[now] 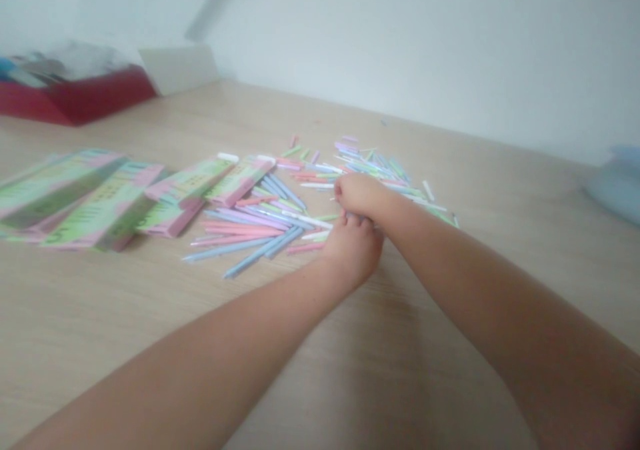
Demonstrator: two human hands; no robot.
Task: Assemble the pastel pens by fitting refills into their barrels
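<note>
My left hand (354,247) is closed above the table, its fingers curled and their tips bunched just under my right hand. My right hand (363,193) is closed too, reaching in from the right and touching or nearly touching the left. Whatever the fingers hold is hidden and blurred. Left of my hands lies a fanned pile of thin pastel sticks (245,227) in pink, blue, purple, green and white. Beyond the hands, a looser scatter of shorter-looking pastel sticks (370,160) spreads over the wood, partly covered by my right hand and wrist.
Several pink and green printed boxes (107,203) lie overlapping on the left of the wooden table (150,317). A red tray (100,97) with mixed items stands at the back left, beside a pale card (180,70). A bluish translucent item (617,183) is at the right edge.
</note>
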